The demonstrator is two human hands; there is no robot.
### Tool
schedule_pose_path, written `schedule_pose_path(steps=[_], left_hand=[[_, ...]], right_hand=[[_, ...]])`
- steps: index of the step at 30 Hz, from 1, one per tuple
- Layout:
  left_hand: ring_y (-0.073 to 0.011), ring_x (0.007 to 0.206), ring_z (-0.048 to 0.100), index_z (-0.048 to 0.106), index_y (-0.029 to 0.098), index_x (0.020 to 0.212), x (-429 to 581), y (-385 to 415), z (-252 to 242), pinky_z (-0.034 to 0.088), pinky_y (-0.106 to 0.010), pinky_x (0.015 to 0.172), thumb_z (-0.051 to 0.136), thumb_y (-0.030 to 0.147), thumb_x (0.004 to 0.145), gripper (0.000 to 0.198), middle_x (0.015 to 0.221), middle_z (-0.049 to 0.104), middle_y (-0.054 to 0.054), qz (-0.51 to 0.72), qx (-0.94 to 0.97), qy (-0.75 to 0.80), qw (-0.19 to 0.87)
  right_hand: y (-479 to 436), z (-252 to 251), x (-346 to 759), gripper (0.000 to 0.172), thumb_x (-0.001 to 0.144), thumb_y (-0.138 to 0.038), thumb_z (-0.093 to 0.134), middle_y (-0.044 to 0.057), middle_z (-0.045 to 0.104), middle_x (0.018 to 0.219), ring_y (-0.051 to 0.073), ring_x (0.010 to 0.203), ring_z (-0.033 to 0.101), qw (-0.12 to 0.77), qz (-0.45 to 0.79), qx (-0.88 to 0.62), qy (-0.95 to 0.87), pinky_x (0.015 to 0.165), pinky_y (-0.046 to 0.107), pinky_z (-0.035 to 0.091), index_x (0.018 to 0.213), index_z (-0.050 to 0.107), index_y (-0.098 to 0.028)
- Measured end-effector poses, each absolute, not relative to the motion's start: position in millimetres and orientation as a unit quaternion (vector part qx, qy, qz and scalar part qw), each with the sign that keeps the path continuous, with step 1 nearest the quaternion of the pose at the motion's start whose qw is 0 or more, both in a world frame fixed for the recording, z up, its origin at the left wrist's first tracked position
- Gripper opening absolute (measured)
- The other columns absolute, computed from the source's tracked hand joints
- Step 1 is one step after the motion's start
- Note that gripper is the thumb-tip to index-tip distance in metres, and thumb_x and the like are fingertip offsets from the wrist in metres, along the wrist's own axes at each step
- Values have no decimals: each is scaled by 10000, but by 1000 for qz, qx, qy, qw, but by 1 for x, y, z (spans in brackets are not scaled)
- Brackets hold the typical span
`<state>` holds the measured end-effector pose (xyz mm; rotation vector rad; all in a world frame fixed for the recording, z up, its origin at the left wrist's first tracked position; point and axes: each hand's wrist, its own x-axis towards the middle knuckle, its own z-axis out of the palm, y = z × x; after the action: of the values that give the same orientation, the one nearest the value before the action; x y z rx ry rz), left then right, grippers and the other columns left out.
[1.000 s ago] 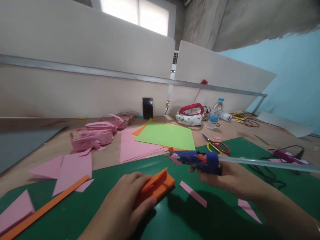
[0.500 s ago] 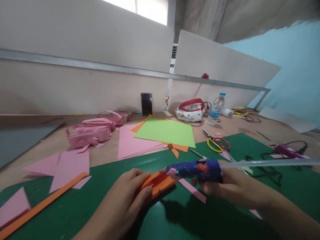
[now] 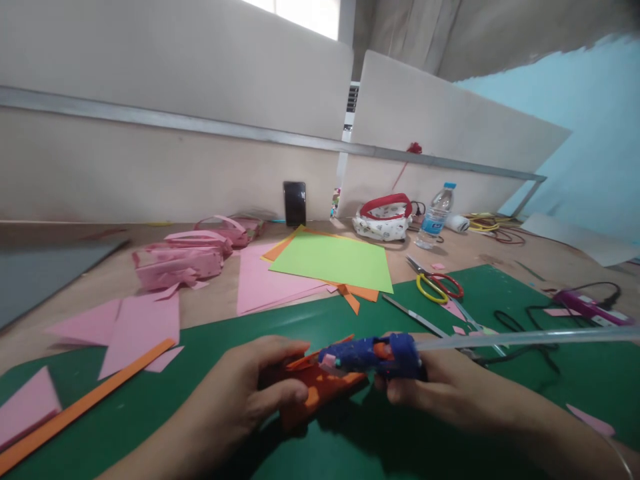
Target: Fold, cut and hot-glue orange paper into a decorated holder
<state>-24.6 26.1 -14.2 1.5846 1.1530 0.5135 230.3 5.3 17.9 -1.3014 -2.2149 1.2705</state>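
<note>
My left hand [image 3: 260, 387] holds a folded piece of orange paper [image 3: 323, 393] by its left end, with the thumb in front and fingers behind. The paper has raised sides, like a small open box. My right hand [image 3: 425, 380] is wrapped round a blue glue gun [image 3: 367, 353], its handle mostly hidden by the fingers. A long clear glue stick [image 3: 515, 337] sticks out of its back end toward the right. The gun's tip points left, just over the orange paper; I cannot tell whether it touches. Beneath both hands lies a green cutting mat [image 3: 225, 353].
Scissors [image 3: 435, 283] and a thin metal blade [image 3: 415, 315] lie beyond my right hand. Green paper [image 3: 333, 260] and pink paper [image 3: 260, 287] lie ahead. Pink paper baskets [image 3: 180, 263] stand at left, near an orange strip [image 3: 90, 403]. A water bottle [image 3: 435, 220] stands behind.
The glue gun has moved left and down over the orange paper. The paper has tilted, showing more of its inside, and my left fingers are spread wider. The pink strip below the gun is no longer visible.
</note>
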Motion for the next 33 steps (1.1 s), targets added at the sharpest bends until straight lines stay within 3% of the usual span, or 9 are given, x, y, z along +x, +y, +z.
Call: schedule_pose_path(steps=[4, 7, 15, 25, 33], left_hand=[[-231, 959, 611, 676, 215, 998, -24, 27, -13, 467, -329, 840, 604, 172, 705, 305, 1037, 666, -45, 215, 710, 498, 448], [-214, 962, 592, 691, 251, 978, -25, 26, -12, 439, -319, 853, 559, 155, 731, 295, 1010, 663, -24, 196, 743, 492, 409], [-175, 904, 591, 689, 254, 958, -21, 25, -7, 441, -278, 812, 464, 160, 805, 289, 947, 652, -15, 193, 750, 471, 423], [-159, 864, 595, 688, 224, 859, -23, 25, -14, 444, -255, 782, 474, 199, 820, 218, 905, 675, -4, 220, 764, 464, 391], [-177, 879, 602, 680, 228, 905, -21, 21, -5, 442, -271, 787, 449, 195, 822, 247, 913, 677, -15, 207, 756, 491, 380]], right_hand=[[6, 12, 230, 303, 889, -346, 499, 18, 612, 935, 148, 775, 526, 146, 452, -429, -768, 675, 239, 426, 1156, 589, -234], [4, 12, 229, 276, 881, -341, 514, 31, 610, 1004, 172, 860, 545, 158, 408, -423, -794, 746, 267, 433, 1117, 596, -225], [3, 3, 223, 181, 853, -331, 532, 42, 632, 812, 151, 714, 560, 201, 243, -378, -870, 639, 250, 413, 913, 583, -169], [8, -17, 221, 132, 884, -199, 441, 50, 594, 698, 163, 625, 488, 218, -20, -267, -939, 576, 281, 315, 927, 552, -141], [7, -16, 225, 165, 894, -215, 418, 63, 591, 718, 170, 650, 495, 217, -6, -288, -933, 598, 291, 339, 942, 558, -143]])
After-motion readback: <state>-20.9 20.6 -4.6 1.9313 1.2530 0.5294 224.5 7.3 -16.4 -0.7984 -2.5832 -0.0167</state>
